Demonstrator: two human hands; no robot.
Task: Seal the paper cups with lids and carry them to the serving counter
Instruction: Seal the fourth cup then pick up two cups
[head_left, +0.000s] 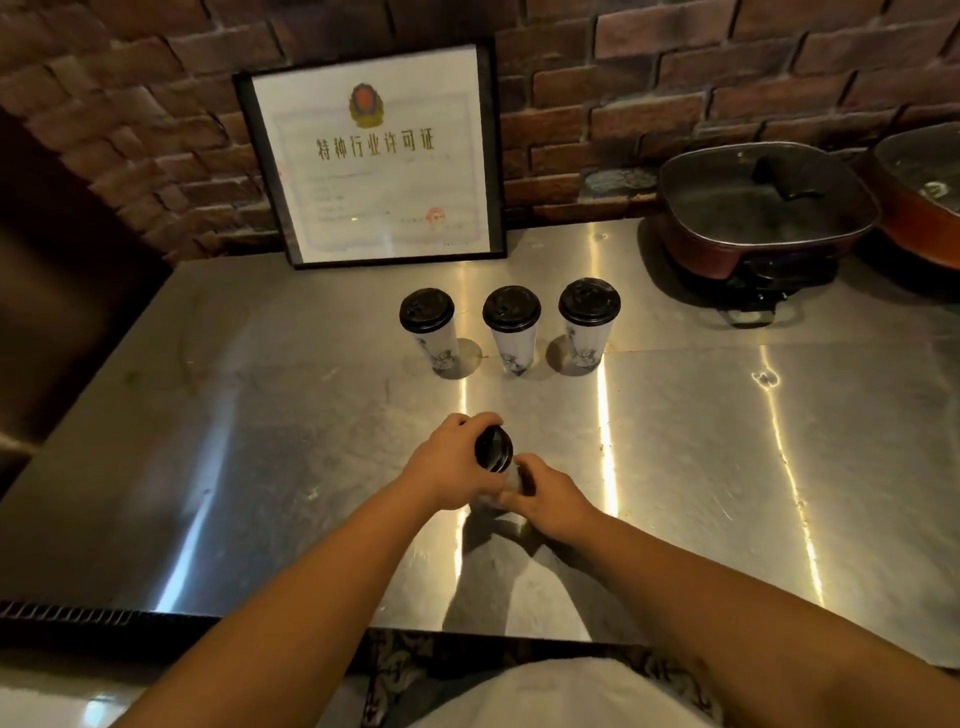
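Note:
Three tall white paper cups with black lids stand in a row on the steel counter (675, 467): the left cup (430, 332), the middle cup (511, 330) and the right cup (587, 326). Nearer to me, a fourth cup (506, 486) stands between my hands, mostly hidden by them. A black lid (493, 449) sits tilted on its top. My left hand (452, 465) grips the lid's left edge and the cup. My right hand (545, 499) wraps the cup's right side.
A framed certificate (371, 156) leans against the brick wall behind the cups. A dark square electric pot with a glass lid (763, 208) sits at the back right, with another pan (924, 187) beside it. The counter's front edge runs near my body.

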